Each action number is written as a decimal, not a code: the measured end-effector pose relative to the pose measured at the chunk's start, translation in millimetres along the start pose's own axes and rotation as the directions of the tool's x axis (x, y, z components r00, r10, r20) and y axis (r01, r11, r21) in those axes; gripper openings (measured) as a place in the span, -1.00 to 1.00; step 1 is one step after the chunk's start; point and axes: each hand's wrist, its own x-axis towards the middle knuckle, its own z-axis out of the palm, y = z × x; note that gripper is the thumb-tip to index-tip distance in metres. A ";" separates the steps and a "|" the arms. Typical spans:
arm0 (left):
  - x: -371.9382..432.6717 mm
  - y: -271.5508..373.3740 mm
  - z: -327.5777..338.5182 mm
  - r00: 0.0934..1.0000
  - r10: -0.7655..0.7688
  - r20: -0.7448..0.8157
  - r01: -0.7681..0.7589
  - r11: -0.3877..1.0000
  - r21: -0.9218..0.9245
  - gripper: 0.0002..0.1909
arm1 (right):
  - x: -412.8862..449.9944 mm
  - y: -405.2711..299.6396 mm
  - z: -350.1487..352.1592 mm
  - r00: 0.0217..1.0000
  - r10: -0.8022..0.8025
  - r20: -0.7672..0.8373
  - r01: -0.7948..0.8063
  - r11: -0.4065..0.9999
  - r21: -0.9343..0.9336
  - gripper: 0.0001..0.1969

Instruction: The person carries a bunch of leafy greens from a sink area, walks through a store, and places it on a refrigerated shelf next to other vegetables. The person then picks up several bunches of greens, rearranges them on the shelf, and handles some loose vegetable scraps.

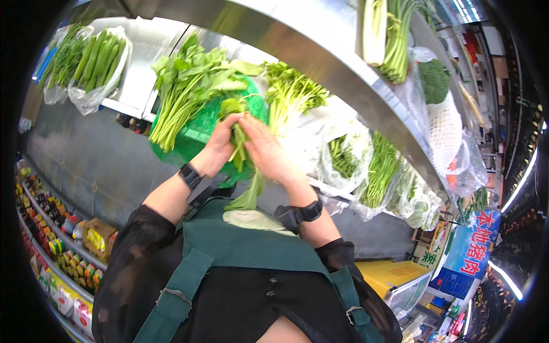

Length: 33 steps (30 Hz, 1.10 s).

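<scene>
Between my left hand (221, 139) and my right hand (263, 150), both closed around it, is a small bunch of leafy greens (240, 148). A long leaf hangs from the bunch towards the dark green apron (257, 248). Beyond my left hand, a larger bundle of leafy greens (180, 98) lies with its stems towards me. It rests on a green plastic bag (199, 124) at the edge of the white shelf. Past my right hand lies a pale-stemmed, celery-like bunch (287, 94). My fingers partly hide the held stems.
Bagged long green gourds (101, 60) lie left. Bagged green pods (342, 158) and thin green stalks (381, 171) are on the right. A metal-edged upper shelf (300, 38) crosses ahead, holding broccoli (433, 81). Shelves of jars (55, 214) and a yellow-topped case (390, 274) stand beside me.
</scene>
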 end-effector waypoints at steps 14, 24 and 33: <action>-60.6 110.7 -31.5 0.987 0.159 -0.017 -0.156 0.938 -0.308 -0.66 | 5.0 108.0 7.3 0.657 0.489 -0.574 -0.568 0.822 0.050 -0.27; -140.1 145.0 -86.9 0.922 0.329 -0.204 -0.354 0.930 -0.099 -0.68 | 31.4 117.9 52.5 0.372 0.868 -0.327 -0.928 0.360 -0.100 0.31; -143.2 152.6 -106.0 0.934 0.290 -0.208 -0.305 0.951 -0.042 -0.71 | -10.3 165.3 32.2 0.589 0.739 -0.328 -0.635 0.674 0.378 -0.58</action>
